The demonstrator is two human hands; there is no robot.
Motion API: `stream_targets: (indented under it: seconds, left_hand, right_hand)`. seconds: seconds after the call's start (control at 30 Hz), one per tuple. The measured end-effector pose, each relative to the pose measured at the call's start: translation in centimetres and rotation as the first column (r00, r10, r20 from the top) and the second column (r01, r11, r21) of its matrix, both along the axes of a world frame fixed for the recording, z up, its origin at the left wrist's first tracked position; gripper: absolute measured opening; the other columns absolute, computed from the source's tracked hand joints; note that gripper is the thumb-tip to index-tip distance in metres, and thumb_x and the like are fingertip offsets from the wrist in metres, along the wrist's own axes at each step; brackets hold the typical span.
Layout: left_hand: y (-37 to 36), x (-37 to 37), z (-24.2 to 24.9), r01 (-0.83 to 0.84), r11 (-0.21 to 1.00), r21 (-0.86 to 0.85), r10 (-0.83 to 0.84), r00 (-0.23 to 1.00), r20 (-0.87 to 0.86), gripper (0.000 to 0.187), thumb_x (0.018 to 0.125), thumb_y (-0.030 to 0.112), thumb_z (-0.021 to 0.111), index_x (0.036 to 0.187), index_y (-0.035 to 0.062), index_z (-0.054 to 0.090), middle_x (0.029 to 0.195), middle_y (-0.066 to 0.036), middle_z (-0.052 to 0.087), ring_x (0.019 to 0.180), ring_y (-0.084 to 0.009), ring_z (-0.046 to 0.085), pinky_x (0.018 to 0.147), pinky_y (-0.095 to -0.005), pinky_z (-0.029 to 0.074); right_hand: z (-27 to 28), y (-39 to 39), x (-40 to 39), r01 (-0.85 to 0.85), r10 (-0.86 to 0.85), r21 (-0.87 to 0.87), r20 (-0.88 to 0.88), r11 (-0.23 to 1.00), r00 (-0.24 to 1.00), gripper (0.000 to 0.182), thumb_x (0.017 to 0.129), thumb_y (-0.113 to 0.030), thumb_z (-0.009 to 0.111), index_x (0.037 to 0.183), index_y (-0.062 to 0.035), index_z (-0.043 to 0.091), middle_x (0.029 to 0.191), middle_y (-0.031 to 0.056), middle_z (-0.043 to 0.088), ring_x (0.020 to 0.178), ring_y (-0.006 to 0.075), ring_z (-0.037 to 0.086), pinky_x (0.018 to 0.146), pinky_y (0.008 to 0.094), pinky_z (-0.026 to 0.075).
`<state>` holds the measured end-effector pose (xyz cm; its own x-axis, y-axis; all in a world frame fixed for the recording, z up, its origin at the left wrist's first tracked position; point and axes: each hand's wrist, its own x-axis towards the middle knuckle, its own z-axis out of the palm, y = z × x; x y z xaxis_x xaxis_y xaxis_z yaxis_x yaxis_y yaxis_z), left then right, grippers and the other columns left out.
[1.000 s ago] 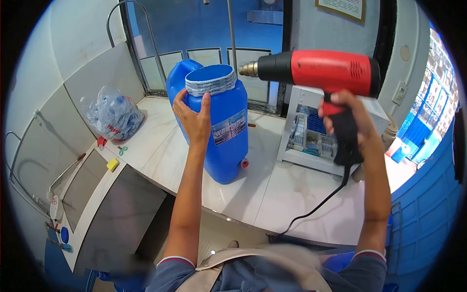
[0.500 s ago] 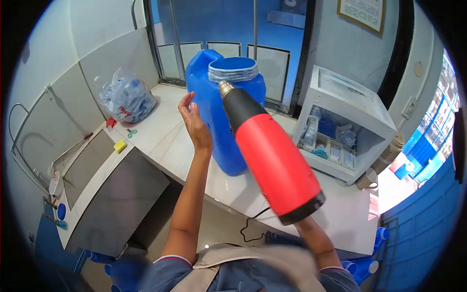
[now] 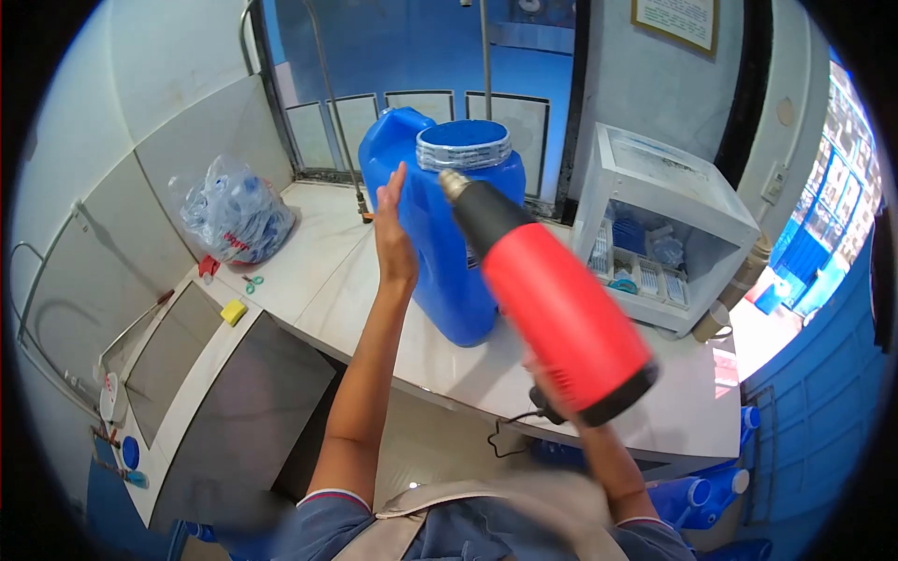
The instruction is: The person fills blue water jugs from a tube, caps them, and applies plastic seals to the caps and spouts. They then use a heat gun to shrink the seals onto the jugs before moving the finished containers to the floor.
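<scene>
A tall blue jug (image 3: 440,243) stands on the white counter, its blue cap (image 3: 465,142) wrapped in a clear, wrinkled band. My left hand (image 3: 395,234) is at the jug's left side, fingers stretched upward and holding nothing; whether it touches the jug is unclear. Largely hidden behind a red and black heat gun (image 3: 561,318), my right hand (image 3: 552,397) grips it from below. The gun's metal nozzle points at the lower edge of the wrapped cap, close to it.
On the counter (image 3: 327,271) are a plastic bag of blue items (image 3: 238,220), green scissors (image 3: 252,283) and a yellow sponge (image 3: 234,311). A white cabinet (image 3: 669,220) with small packs is on the right, beside a brown mug (image 3: 713,323). A basin lies left.
The view has shifted. The heat gun has moved slightly right and down relative to the cap. My left hand has turned more edge-on, its fingers straighter.
</scene>
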<state>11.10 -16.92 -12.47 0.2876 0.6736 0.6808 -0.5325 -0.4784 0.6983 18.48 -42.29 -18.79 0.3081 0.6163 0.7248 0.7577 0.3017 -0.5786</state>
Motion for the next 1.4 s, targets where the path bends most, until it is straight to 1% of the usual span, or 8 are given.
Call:
stream_targets:
  seconds: [0.07, 0.13, 0.3, 0.47, 0.53, 0.73, 1.03, 1.4]
  left_hand:
    - [-0.3, 1.8, 1.1, -0.122, 0.991, 0.06, 0.127, 0.987, -0.1, 0.059, 0.097, 0.042, 0.016, 0.136, 0.0011, 0.035, 0.14, -0.016, 0.035, 0.134, -0.0253, 0.024, 0.11, -0.0381, 0.009]
    - [-0.5, 3.8, 2.1, -0.367, 0.905, 0.214, 0.413, 0.876, -0.247, 0.059, 0.097, 0.04, 0.014, 0.138, -0.0004, 0.028, 0.141, -0.019, 0.032, 0.136, -0.0283, 0.02, 0.11, -0.0416, 0.006]
    - [0.0, 6.3, 3.0, -0.587, 0.781, 0.215, 0.624, 0.714, -0.317, 0.062, 0.096, 0.044, 0.02, 0.133, -0.0032, 0.034, 0.136, -0.021, 0.038, 0.129, -0.0334, 0.03, 0.107, -0.0495, 0.01]
    - [2.2, 6.4, 2.6, -0.512, 0.851, 0.12, 0.523, 0.8, -0.295, 0.064, 0.096, 0.046, 0.021, 0.133, -0.0034, 0.035, 0.133, -0.02, 0.042, 0.128, -0.0318, 0.034, 0.108, -0.0466, 0.011]
    - [3.4, 6.0, 2.5, -0.21, 0.978, -0.001, 0.208, 0.967, -0.145, 0.072, 0.093, 0.055, 0.028, 0.131, -0.0057, 0.037, 0.128, -0.02, 0.046, 0.12, -0.0263, 0.042, 0.102, -0.0332, 0.029]
    - [2.0, 2.5, 2.7, -0.374, 0.927, -0.036, 0.367, 0.922, -0.124, 0.077, 0.092, 0.059, 0.023, 0.135, -0.0041, 0.031, 0.136, -0.021, 0.036, 0.133, -0.026, 0.024, 0.11, -0.0381, 0.009]
    - [0.5, -2.3, 2.3, -0.47, 0.88, -0.068, 0.473, 0.88, 0.036, 0.059, 0.097, 0.045, 0.024, 0.13, -0.0011, 0.04, 0.125, -0.015, 0.047, 0.124, -0.0225, 0.037, 0.108, -0.0372, 0.015]
    - [1.2, -6.6, 0.9, -0.339, 0.927, -0.16, 0.346, 0.938, 0.017, 0.063, 0.095, 0.051, 0.019, 0.131, 0.0038, 0.039, 0.128, -0.012, 0.047, 0.128, -0.0217, 0.032, 0.108, -0.0433, 0.006]
  right_hand:
    - [2.9, -1.9, 0.8, -0.187, 0.188, 0.07, -0.634, 0.98, 0.75, 0.027, 0.082, -0.019, 0.057, 0.1, 0.0016, 0.053, 0.083, 0.009, 0.055, 0.069, 0.0147, 0.057, 0.065, 0.0277, 0.048]
    - [3.3, -2.9, 4.2, -0.204, 0.237, 0.131, -0.699, 0.97, 0.675, 0.037, 0.077, -0.029, 0.056, 0.094, 0.0034, 0.051, 0.081, 0.0117, 0.055, 0.061, 0.0165, 0.057, 0.055, 0.0288, 0.048]
    - [4.9, -3.1, 12.0, -0.37, 0.381, 0.24, -0.843, 0.898, 0.379, 0.032, 0.076, -0.027, 0.054, 0.088, 0.0028, 0.051, 0.076, 0.0134, 0.055, 0.051, 0.0176, 0.055, 0.047, 0.0288, 0.048]
    - [8.1, -1.2, 17.4, -0.415, 0.359, 0.238, -0.901, 0.878, 0.244, 0.031, 0.077, -0.026, 0.054, 0.084, 0.0046, 0.055, 0.073, 0.0138, 0.057, 0.052, 0.0167, 0.055, 0.048, 0.0288, 0.048]
    - [9.5, -0.2, 19.5, -0.457, 0.301, 0.188, -0.935, 0.869, 0.187, 0.032, 0.076, -0.025, 0.055, 0.086, 0.0052, 0.054, 0.073, 0.014, 0.057, 0.053, 0.0167, 0.055, 0.049, 0.029, 0.049]
    - [16.1, 2.6, 21.5, -0.497, 0.251, 0.069, -0.918, 0.865, 0.308, 0.031, 0.077, -0.024, 0.058, 0.084, 0.0052, 0.053, 0.072, 0.0126, 0.058, 0.049, 0.0142, 0.056, 0.046, 0.0243, 0.051]
    - [24.5, 7.2, 14.5, -0.49, 0.217, -0.234, -0.683, 0.84, 0.698, 0.036, 0.075, -0.023, 0.066, 0.093, 0.0029, 0.049, 0.069, 0.0119, 0.059, 0.049, 0.0123, 0.058, 0.043, 0.0229, 0.052]
    - [19.6, 0.7, 2.8, -0.1, 0.05, -0.382, -0.138, 0.919, 0.989, 0.027, 0.074, -0.012, 0.069, 0.096, -0.0006, 0.058, 0.074, 0.0078, 0.06, 0.053, 0.0139, 0.057, 0.049, 0.0262, 0.049]
